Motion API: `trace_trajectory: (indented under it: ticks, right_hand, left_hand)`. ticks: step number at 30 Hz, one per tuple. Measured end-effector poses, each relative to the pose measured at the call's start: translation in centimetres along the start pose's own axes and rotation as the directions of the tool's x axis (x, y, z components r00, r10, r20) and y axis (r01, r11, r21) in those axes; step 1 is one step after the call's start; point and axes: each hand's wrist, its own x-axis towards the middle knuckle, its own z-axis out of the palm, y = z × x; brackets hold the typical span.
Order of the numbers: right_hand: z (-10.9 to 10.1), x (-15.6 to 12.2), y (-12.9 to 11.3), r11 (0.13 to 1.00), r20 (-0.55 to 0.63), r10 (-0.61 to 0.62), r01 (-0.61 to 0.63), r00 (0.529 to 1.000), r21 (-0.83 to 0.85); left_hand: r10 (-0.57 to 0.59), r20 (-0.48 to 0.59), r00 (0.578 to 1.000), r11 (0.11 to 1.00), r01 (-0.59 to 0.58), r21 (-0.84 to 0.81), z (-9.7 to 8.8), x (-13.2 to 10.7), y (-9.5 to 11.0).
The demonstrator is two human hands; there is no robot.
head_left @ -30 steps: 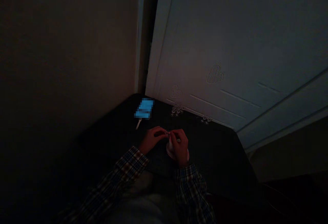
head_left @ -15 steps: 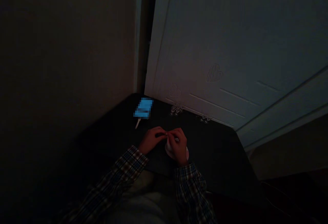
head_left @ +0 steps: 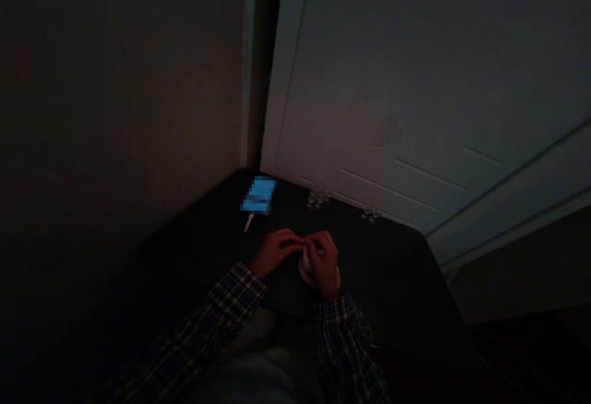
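My left hand (head_left: pixel 277 250) and my right hand (head_left: pixel 322 259) meet at their fingertips above a dark table (head_left: pixel 378 281). Both hands are pinched closed, thumb against fingers. Whatever is between the fingertips is too small and dim to name. Under my right hand lies a pale round thing (head_left: pixel 305 273), mostly covered by that hand; its kind does not show. Plaid sleeves reach down to both wrists.
A phone-like device with a bright, blurred-out blue screen (head_left: pixel 259 194) lies at the table's far left, a pale cable (head_left: pixel 248 223) at its near end. Small clear round pieces (head_left: pixel 318 196) sit by the white panel (head_left: pixel 392 71) with heart patterns. A wall (head_left: pixel 138 84) stands left.
My joined fingertips have shifted very slightly to the right. The light on the hands and panel has turned dimmer and redder.
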Motion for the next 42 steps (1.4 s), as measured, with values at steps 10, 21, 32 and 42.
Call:
trace_trajectory:
  ticks: [10, 21, 32, 42]
  right_hand:
    - [0.0, 0.0, -0.3, 0.999, 0.065, -0.042, 0.04, 0.997, 0.033]
    - [0.1, 0.1, 0.2, 0.999, 0.048, -0.033, 0.033, 0.998, 0.002]
    - [0.5, 0.1, 0.9, 0.999, 0.021, 0.026, -0.025, 0.999, -0.032]
    - [0.3, 0.0, 0.4, 0.999, 0.05, 0.011, -0.009, 0.999, -0.045]
  left_hand:
    - [-0.012, 0.043, 0.999, 0.999, 0.011, 0.036, -0.1, 0.0, -0.1]
    - [-0.052, -0.072, 0.996, 0.997, 0.056, 0.051, -0.2, 0.0, 0.0]
    - [-0.081, -0.188, 0.979, 0.997, 0.076, -0.034, -0.4, 0.1, -0.4]
    - [-0.255, -0.089, 0.963, 0.924, 0.215, -0.316, 0.1, 0.1, -0.7]
